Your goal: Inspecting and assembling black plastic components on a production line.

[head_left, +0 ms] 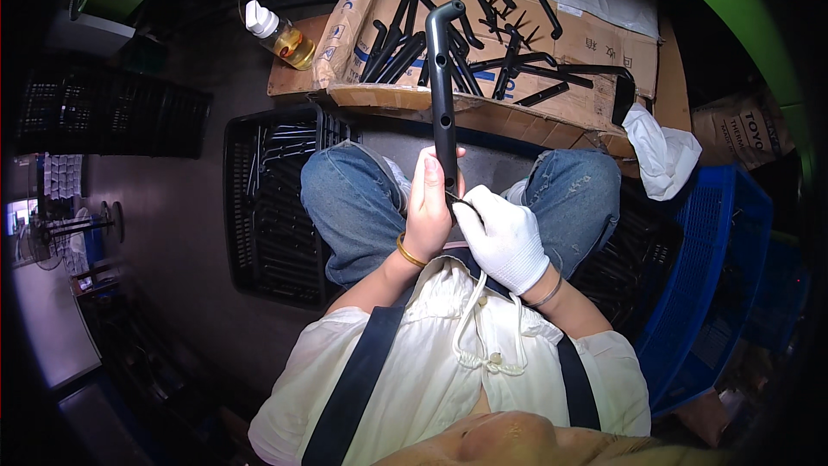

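A long black plastic tube [444, 112] with a bent top end and several round holes along its side stands upright in front of me. My bare left hand [428, 207] is wrapped round its lower part. My right hand [509, 242], in a white knitted glove, is closed beside the tube's lower end. Something thin and dark shows at its thumb and fingers, too small to name. The tube's bottom end is hidden by my hands. Beyond it, more black tubes [405, 56], several with bent ends, lie loose in an opened cardboard box [595, 108].
A black crate [231, 198] full of black parts stands left of my knees; more dark parts lie right of them. Blue crates [690, 293] stand at the right. A white cloth or bag [660, 151] hangs at the box's corner. A bottle [280, 34] of yellow liquid stands left of the box.
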Demonstrator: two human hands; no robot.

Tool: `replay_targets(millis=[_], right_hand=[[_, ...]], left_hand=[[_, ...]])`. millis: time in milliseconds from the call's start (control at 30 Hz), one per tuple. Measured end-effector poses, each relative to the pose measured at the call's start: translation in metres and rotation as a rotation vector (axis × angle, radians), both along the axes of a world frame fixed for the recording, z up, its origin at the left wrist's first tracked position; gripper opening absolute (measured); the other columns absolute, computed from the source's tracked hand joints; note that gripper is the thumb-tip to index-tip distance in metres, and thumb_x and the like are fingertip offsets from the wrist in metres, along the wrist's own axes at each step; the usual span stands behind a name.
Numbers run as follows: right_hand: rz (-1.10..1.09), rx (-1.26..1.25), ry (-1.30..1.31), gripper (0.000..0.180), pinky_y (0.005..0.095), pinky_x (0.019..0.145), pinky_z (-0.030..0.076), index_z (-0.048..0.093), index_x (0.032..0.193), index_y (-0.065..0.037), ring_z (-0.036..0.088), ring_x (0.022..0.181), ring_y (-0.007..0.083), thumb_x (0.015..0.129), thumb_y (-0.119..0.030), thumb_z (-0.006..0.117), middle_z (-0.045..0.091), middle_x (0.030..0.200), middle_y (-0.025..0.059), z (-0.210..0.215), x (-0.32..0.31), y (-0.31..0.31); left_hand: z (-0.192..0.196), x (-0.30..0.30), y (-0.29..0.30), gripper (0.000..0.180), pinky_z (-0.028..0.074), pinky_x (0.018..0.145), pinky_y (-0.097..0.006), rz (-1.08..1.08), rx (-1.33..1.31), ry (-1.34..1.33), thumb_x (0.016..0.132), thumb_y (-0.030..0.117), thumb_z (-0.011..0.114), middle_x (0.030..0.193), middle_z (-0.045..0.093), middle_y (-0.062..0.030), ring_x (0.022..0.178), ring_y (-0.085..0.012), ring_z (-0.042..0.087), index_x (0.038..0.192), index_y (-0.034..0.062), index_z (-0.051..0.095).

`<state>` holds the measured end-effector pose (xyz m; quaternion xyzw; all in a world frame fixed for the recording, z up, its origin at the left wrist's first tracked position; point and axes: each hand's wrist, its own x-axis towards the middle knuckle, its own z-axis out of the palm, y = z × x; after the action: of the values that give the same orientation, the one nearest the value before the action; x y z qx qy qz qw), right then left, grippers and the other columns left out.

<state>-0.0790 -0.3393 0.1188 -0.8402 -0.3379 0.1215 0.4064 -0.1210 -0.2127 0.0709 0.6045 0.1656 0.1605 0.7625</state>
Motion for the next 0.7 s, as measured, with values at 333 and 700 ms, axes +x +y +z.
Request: replay_targets(millis=[333,700], right_hand=[[0.076,0.02,-0.06,0.016,0.0401,0.051,0.051,0.057,0.085,-0.008,0.064,0.057,0.0314,0.094,-0.021,0.058,0.059,0.064,0.0116,-0.006,0.005,0.0],[0.099,0.008,-0.096,0.017,0.0401,0.05,0.051,0.057,0.085,-0.009,0.064,0.055,0.0314,0.094,-0.023,0.058,0.06,0.062,0.0117,-0.01,0.007,-0.003]], left_hand=[[0.004,-0.002,-0.001,0.043,0.032,0.051,-0.02,0.011,-0.064,0.003,0.108,0.038,0.025,0.068,0.049,0.0002,0.055,-0.0044,0.039,0.115,0.006,0.053],[0.005,-0.001,0.0,0.043,0.033,0.056,-0.021,-0.02,-0.011,0.015,0.108,0.037,0.025,0.067,0.048,0.0004,0.057,-0.0051,0.039,0.113,0.0051,0.054]])
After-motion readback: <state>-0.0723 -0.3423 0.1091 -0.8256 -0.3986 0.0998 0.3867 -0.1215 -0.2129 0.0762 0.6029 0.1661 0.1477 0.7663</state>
